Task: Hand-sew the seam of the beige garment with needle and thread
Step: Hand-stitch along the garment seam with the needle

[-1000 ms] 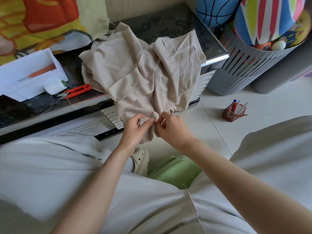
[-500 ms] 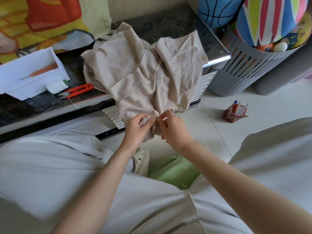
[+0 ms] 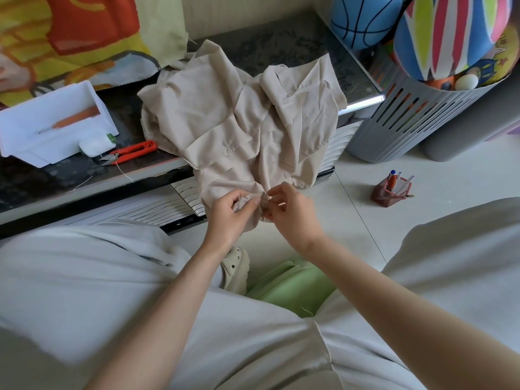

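You sit at a low dark surface with a pale tiled floor beside it. On the surface you can count one white box, one white spool and one pair of red snips. On the floor stand one grey basket with two big balls, a blue one and a striped one, and one small pen pot.

The beige garment lies bunched on the surface, and its lower edge hangs off the front toward you. Your left grip is narrow and pinches a fold of that edge. Your right grip is narrow too, fingertips pressed together on the cloth just beside the left. A needle is too small to tell.
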